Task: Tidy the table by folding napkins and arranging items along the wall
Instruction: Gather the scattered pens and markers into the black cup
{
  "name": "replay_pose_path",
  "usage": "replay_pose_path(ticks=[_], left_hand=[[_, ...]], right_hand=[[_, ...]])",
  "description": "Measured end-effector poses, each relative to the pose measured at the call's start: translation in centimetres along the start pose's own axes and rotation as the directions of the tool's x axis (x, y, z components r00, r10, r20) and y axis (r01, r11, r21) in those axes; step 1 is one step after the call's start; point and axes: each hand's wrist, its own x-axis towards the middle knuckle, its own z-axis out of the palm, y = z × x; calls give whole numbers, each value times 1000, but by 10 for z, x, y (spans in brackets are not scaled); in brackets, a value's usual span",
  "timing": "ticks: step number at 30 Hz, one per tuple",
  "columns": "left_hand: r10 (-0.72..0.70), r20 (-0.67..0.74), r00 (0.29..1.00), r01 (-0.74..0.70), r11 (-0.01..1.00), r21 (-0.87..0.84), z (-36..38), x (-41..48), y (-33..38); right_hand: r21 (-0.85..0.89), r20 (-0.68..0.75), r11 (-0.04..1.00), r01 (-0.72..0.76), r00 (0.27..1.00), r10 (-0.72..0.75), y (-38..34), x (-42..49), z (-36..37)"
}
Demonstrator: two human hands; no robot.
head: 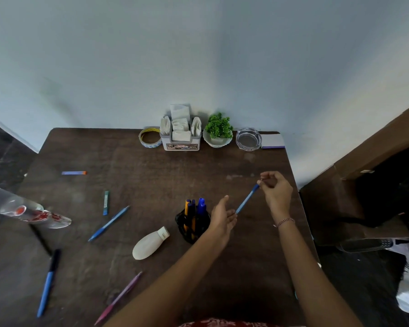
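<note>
My right hand (275, 192) pinches the top end of a blue pen (247, 198) above the dark wooden table (151, 175). My left hand (222, 215) is open, fingers straight, next to the pen's lower tip and just right of a black pen holder (192, 226) with several pens in it. A grey napkin holder (181, 134) full of folded white napkins stands against the wall. Loose pens lie at the left: a blue pen (109, 223), a blue-black marker (49, 282), a pink pen (118, 298).
Along the wall stand a tape roll (149, 137), a small green plant in a white bowl (218, 132), a glass ashtray (248, 139) and a white pad (273, 141). A white bottle (150, 243) lies on its side. A clear bottle (26, 211) lies at the left edge.
</note>
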Motion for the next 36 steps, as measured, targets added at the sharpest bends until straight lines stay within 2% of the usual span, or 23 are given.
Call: replay_pose_path(ticks=[8,12,16,19,23,29,31,36], left_hand=[[42,68,997,-44,999,23,-15,-37,8],[116,105,988,-130,981,146,-31,-46,14],[252,132,959,-281,911,301,-48,-52,20],[359,158,920,-390,793,467,-62,-59,24],[540,224,812,-508,463,726,-80,-65,31],[697,325,639,-571,148,807,-101,-76,44],[732,342,589,-588,98,803,-106,-77,47],[766,361,532,-649,95,755,-115,-80,45]], right_hand=[[131,-62,976,173,984,-166,-40,-43,-10],[199,-36,956,215,977,-212,-58,-63,-10],[228,-24,943,244,969,-245,-72,-83,-4],[262,22,930,257,962,-272,-79,-96,4],[271,101,921,279,944,-316,-85,-113,18],[228,217,926,301,911,-350,-88,-132,33],[195,248,925,326,896,-368,-88,-137,35],[105,321,907,408,849,-419,-86,-145,39]])
